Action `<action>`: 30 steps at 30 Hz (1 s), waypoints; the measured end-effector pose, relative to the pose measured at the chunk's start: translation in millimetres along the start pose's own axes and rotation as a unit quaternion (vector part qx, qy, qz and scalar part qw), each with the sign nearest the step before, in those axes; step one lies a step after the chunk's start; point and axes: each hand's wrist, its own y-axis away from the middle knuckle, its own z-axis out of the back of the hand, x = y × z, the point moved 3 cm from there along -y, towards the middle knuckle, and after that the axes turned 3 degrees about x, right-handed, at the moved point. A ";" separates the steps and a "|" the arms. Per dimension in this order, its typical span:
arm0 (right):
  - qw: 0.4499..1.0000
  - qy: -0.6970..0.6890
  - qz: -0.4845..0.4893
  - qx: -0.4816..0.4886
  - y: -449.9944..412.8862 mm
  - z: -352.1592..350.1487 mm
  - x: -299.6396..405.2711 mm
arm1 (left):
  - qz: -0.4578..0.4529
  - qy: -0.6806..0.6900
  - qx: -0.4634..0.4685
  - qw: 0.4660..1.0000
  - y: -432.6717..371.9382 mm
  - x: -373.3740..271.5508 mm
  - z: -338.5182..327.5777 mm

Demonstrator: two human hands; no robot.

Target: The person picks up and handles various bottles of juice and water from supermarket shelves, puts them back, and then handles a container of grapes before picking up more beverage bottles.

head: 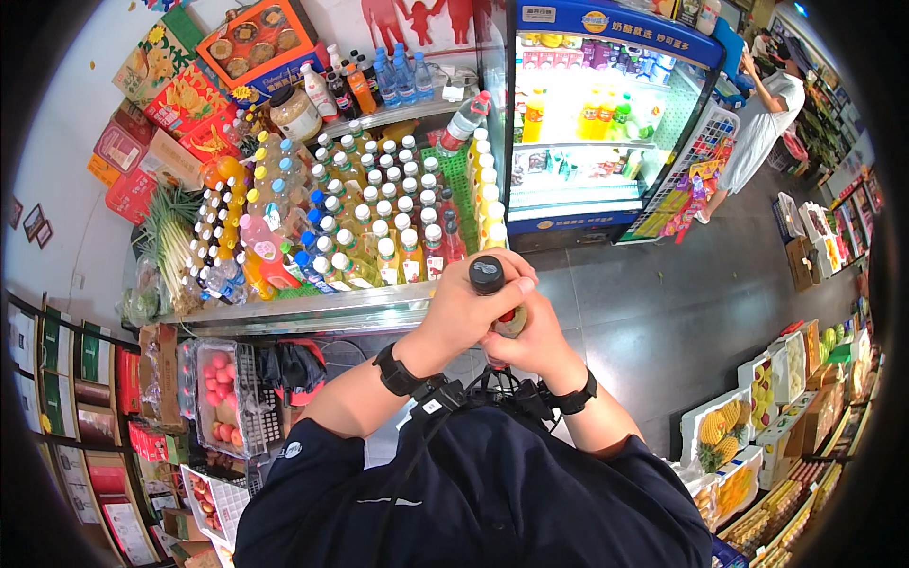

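Note:
In front of my chest, close to the metal edge of the display counter (334, 312), both hands are together. My left hand (454, 305) is closed around a bottle with a black cap (487, 275), the cap facing up at me. Lower down, my right hand (536, 337) grips a pale, see-through bottle part (511, 324) with some red showing at its top. Fingers cover most of it, so I cannot tell whether this is the same bottle or a second one. Just beyond my hands stand rows of white-capped drink bottles (387, 259) on the counter.
A lit drinks fridge (579, 142) stands beyond the counter to the right. At the far right is a person in pale clothes (763, 121). Left of me, a crate of red fruit (224, 397) sits low; boxes of pineapples (724, 426) and other fruit line the right side.

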 end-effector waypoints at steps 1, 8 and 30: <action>0.998 0.037 0.050 -0.024 -0.7 -0.7 4.2 | -0.012 -0.005 -0.044 0.999 -0.2 -1.4 0.5; 0.983 0.117 0.095 -0.103 13.3 -4.0 2.5 | -0.135 0.066 -0.120 0.981 9.7 -29.4 4.7; 0.796 -0.548 -0.168 -0.197 0.1 -32.8 -49.4 | -0.295 -0.121 -0.026 0.947 38.4 -34.3 5.8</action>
